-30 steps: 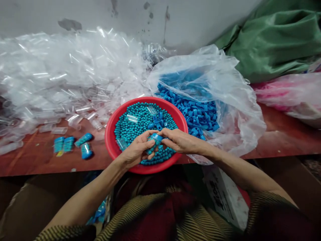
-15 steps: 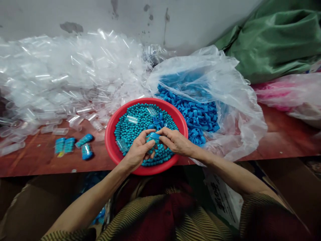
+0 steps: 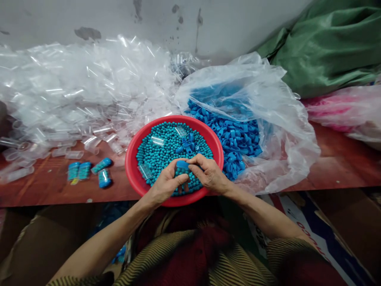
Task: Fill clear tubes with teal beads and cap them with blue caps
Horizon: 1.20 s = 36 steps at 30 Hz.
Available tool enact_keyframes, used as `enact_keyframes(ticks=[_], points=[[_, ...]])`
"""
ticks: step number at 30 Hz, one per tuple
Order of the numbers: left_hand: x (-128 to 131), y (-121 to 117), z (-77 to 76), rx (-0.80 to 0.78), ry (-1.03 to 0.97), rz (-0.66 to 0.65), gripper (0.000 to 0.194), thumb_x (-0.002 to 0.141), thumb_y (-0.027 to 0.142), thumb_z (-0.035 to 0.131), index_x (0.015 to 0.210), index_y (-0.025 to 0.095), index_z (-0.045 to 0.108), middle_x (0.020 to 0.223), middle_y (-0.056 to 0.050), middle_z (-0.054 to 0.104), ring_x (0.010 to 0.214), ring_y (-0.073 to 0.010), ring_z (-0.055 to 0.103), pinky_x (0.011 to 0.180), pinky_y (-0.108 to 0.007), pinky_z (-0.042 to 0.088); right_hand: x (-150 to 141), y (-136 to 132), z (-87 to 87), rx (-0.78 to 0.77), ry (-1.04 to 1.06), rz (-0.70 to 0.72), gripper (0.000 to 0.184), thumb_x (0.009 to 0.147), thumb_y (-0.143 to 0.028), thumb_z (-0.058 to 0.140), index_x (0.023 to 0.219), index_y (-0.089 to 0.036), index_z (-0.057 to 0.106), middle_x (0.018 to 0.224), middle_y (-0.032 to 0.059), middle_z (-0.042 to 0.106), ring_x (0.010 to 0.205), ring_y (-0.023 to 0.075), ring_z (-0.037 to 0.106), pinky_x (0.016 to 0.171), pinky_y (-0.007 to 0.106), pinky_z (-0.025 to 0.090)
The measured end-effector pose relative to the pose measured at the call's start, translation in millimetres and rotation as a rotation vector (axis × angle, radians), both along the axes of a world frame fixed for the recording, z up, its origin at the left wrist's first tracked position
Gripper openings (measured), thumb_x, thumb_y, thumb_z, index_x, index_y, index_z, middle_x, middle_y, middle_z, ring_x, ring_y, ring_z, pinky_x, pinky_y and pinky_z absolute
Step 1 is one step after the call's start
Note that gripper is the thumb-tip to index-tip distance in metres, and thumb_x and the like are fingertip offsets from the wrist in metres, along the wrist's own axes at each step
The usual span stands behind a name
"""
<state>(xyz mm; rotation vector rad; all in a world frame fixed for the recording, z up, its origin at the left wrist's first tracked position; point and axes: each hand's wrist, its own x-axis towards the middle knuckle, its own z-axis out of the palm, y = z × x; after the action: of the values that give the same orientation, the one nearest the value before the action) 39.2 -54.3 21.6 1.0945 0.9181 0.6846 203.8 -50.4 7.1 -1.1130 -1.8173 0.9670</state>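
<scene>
Over the red basin (image 3: 129, 174) my left hand (image 3: 165, 182) is closed around a small clear tube (image 3: 181, 171) with teal balls inside. A blue cap (image 3: 182, 163) sits on the tube's top end. My right hand (image 3: 210, 174) is closed, its thumb and forefinger pinching the cap's right side. Teal balls (image 3: 157, 159) fill the basin beneath both hands. On them, just beyond my fingers, lies a small heap of blue caps (image 3: 188, 145). Clear tubes (image 3: 145, 171) also rest on the balls. My fingers hide part of the held tube.
Several capped tubes (image 3: 84, 171) of teal balls lie left of the basin. Behind them spreads a large pile of clear tubes (image 3: 89, 87). An open plastic bag (image 3: 285, 131) holds many blue caps (image 3: 238, 137) at right. Green cloth (image 3: 327, 51) lies at the back right.
The tube in my left hand now stands more upright with its blue cap facing up. My right hand has shifted slightly down and stays at the cap.
</scene>
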Motion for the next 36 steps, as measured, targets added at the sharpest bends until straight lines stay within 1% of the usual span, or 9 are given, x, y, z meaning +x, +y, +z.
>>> enact_keyframes(ticks=[10, 17, 20, 23, 27, 29, 31, 34, 36], points=[[4, -1, -5.8, 0.034, -0.068, 0.101, 0.053, 0.077, 0.031, 0.063, 0.123, 0.019, 0.039, 0.061, 0.006, 0.056, 0.038, -0.0044, 0.046, 0.035, -0.016, 0.027, 11, 6, 7.3, 0.014, -0.073, 0.113, 0.012, 0.089, -0.024, 0.046, 0.090, -0.018, 0.057, 0.066, -0.0029, 0.056, 0.060, 0.0096, 0.053, 0.059, 0.021, 0.042], [7, -1, -9.0, 0.023, -0.067, 0.137, 0.035, 0.077, 0.032, 0.061, 0.103, 0.019, 0.042, 0.054, 0.011, 0.047, 0.034, -0.0034, 0.040, 0.034, -0.015, 0.029, 5, 4, -12.1, 0.260, -0.129, 0.109, 0.019, 0.092, -0.020, 0.039, 0.096, -0.016, 0.057, 0.081, 0.0045, 0.062, 0.073, 0.0123, 0.058, 0.068, 0.024, 0.045], [2, 4, -12.1, 0.037, 0.019, 0.091, 0.035, 0.078, 0.033, 0.059, 0.104, 0.019, 0.041, 0.055, 0.010, 0.047, 0.034, -0.0041, 0.042, 0.033, -0.015, 0.029, 12, 10, -4.7, 0.147, -0.144, 0.203, 0.015, 0.088, -0.019, 0.047, 0.097, -0.015, 0.058, 0.084, 0.0041, 0.060, 0.076, 0.0130, 0.058, 0.071, 0.027, 0.047], [-4, 8, -9.9, 0.077, 0.071, 0.010, 0.036, 0.080, 0.032, 0.057, 0.109, 0.019, 0.040, 0.059, 0.008, 0.051, 0.041, -0.0065, 0.050, 0.039, -0.017, 0.038, 22, 23, 6.1, -0.139, -0.013, 0.281, 0.017, 0.082, -0.021, 0.055, 0.098, -0.017, 0.060, 0.088, 0.0024, 0.057, 0.070, 0.0106, 0.057, 0.065, 0.026, 0.050], [-9, 9, -4.4, 0.140, 0.120, -0.023, 0.034, 0.082, 0.029, 0.054, 0.112, 0.019, 0.041, 0.061, 0.007, 0.053, 0.046, -0.0076, 0.053, 0.044, -0.018, 0.043, 16, 35, 3.7, -0.399, 0.268, 0.162, 0.049, 0.075, -0.028, 0.065, 0.121, -0.018, 0.050, 0.092, 0.0017, 0.058, 0.060, 0.0089, 0.056, 0.053, 0.025, 0.052], [-9, 7, -4.4, 0.146, 0.149, 0.003, 0.037, 0.082, 0.029, 0.054, 0.115, 0.019, 0.040, 0.059, 0.008, 0.051, 0.043, -0.0072, 0.051, 0.040, -0.017, 0.040, 8, 34, -0.4, -0.335, 0.261, 0.049, 0.057, 0.074, -0.028, 0.065, 0.127, -0.017, 0.045, 0.096, 0.0042, 0.060, 0.067, 0.0119, 0.059, 0.059, 0.028, 0.054], [-7, 5, -5.9, 0.130, 0.151, 0.053, 0.041, 0.082, 0.030, 0.055, 0.118, 0.020, 0.038, 0.058, 0.009, 0.049, 0.040, -0.0071, 0.048, 0.037, -0.017, 0.036, 0, 29, -1.0, -0.183, 0.116, -0.011, 0.046, 0.081, -0.028, 0.059, 0.125, -0.017, 0.050, 0.100, 0.0071, 0.063, 0.079, 0.0160, 0.062, 0.072, 0.034, 0.054], [-3, 3, -6.9, 0.083, 0.115, 0.150, 0.042, 0.082, 0.034, 0.055, 0.118, 0.020, 0.037, 0.060, 0.009, 0.048, 0.039, -0.0067, 0.045, 0.036, -0.018, 0.033, -7, 18, 4.6, 0.069, -0.163, 0.078, 0.041, 0.087, -0.029, 0.053, 0.126, -0.017, 0.050, 0.114, 0.0116, 0.061, 0.105, 0.0226, 0.058, 0.091, 0.041, 0.048], [-2, 4, -5.3, 0.090, 0.065, 0.206, 0.046, 0.081, 0.032, 0.057, 0.120, 0.019, 0.036, 0.066, 0.006, 0.052, 0.046, -0.0075, 0.048, 0.044, -0.020, 0.039, -9, 12, 7.9, 0.149, -0.309, 0.166, 0.060, 0.083, -0.035, 0.059, 0.136, -0.017, 0.038, 0.126, 0.0158, 0.052, 0.115, 0.0270, 0.053, 0.092, 0.044, 0.047]])
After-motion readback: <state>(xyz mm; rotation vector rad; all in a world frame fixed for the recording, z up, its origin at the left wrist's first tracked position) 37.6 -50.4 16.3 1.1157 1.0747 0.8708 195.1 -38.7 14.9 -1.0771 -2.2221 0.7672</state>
